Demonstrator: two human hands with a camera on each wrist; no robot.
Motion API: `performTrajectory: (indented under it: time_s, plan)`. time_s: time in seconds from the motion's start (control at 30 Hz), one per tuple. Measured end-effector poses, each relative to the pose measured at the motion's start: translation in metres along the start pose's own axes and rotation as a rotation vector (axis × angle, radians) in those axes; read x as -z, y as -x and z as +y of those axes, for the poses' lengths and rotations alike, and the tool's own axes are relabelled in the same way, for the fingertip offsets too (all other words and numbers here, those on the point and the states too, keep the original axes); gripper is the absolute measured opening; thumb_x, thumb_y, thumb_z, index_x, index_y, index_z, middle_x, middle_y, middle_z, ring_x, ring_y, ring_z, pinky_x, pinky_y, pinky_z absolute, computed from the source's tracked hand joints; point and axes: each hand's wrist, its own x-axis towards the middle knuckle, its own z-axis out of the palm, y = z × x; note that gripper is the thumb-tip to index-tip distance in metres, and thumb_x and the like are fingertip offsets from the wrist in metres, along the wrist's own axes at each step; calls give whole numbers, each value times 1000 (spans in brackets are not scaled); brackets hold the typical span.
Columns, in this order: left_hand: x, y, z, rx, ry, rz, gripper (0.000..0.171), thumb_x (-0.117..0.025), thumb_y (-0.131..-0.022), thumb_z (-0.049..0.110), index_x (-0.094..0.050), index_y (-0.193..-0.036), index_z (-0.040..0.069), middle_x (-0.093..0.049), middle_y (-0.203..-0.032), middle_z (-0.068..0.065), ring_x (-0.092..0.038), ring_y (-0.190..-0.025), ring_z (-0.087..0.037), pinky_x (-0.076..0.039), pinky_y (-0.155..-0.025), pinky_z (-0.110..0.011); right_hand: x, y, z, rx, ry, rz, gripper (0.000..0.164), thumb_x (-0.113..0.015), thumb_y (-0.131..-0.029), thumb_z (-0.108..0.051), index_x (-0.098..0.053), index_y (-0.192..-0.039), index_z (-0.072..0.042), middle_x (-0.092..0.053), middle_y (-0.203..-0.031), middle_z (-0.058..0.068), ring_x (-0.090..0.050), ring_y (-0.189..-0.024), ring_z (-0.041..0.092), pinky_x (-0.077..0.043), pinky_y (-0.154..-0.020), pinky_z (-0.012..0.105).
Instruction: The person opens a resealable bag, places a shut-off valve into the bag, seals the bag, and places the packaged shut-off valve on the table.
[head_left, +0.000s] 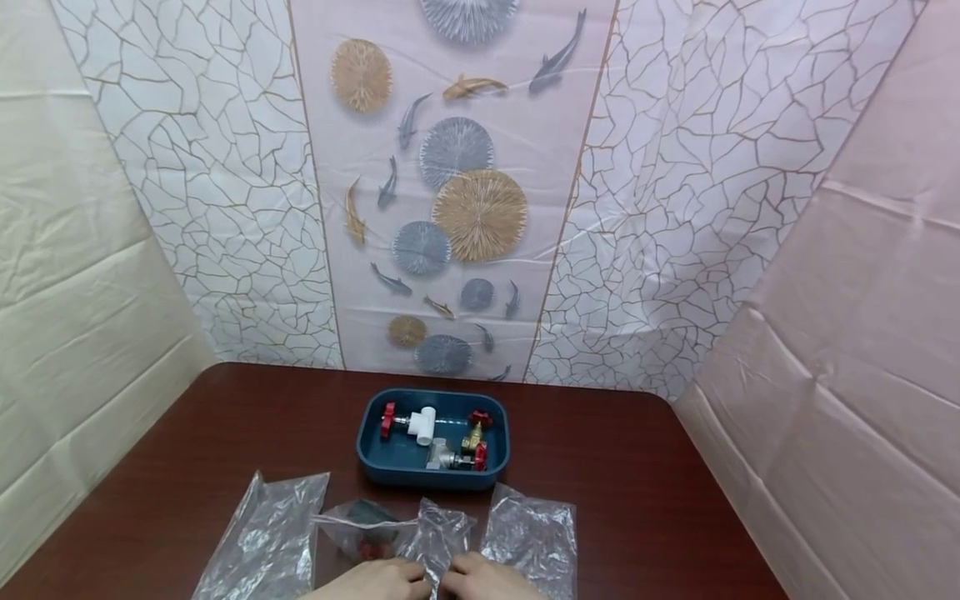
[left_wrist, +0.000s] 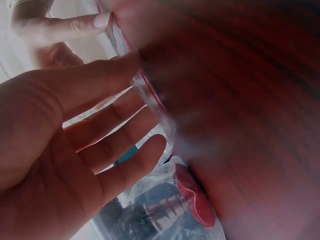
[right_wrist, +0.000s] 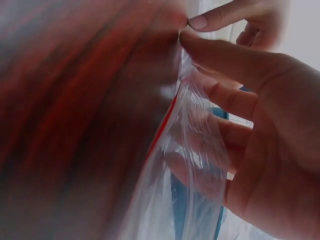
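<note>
Both hands meet at the near edge of the table on a clear zip bag [head_left: 441, 527] with a red closure strip. My left hand [head_left: 378, 581] pinches the bag's edge between thumb and fingers, as the left wrist view shows. Close beside it, my right hand [right_wrist: 280, 120] pinches the same edge, its other fingers behind the film. Another clear bag [head_left: 352, 533] lies just left of the held one; inside it is a valve with a red handle [left_wrist: 194, 195] and a dark part. Whether the held bag contains anything, I cannot tell.
A blue tray [head_left: 375, 476] beyond the hands holds a white tee valve [head_left: 424, 425], a silver valve [head_left: 441, 455] and a brass valve [head_left: 473, 438], all with red handles. Flat clear bags lie at left [head_left: 266, 537] and right [head_left: 532, 537]. Patterned cloth walls surround the brown table [head_left: 615, 475].
</note>
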Motion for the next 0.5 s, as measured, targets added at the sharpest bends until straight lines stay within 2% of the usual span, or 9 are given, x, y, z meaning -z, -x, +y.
performTrajectory:
  time_s: [0.1,0.23,0.37,0.5]
  plan:
    - [1,-1,0,35,49,-31,19,-56,-88,35,-63,-99,21,-52,-88,14,-48,-78,5,-39,-58,-13,1,-1,-1,-14,4,6,9,-60,-86,-33,-62,-88,-24,-42,-80,-17,-39,-70,-5,-33,-56,10]
    - [2,-2,1,40,41,-47,21,-56,-88,35,-64,-100,20,-54,-90,14,-49,-81,4,-40,-59,-14,1,-2,-3,-33,9,-6,8,-61,-85,-33,-62,-86,-24,-42,-79,-18,-40,-70,-5,-34,-55,12]
    - [2,-2,1,34,16,-53,19,-58,-86,34,-64,-98,21,-53,-87,15,-48,-78,5,-39,-56,-13,1,-3,-2,-28,14,-13,9,-61,-85,-33,-62,-88,-25,-44,-80,-17,-41,-71,-4,-34,-56,12]
    - [4,-4,1,52,45,-67,16,-58,-87,32,-65,-95,21,-52,-82,17,-46,-71,8,-38,-53,-12,0,-4,0,3,34,10,9,-61,-85,-33,-63,-88,-25,-46,-82,-17,-43,-73,-5,-34,-57,10]
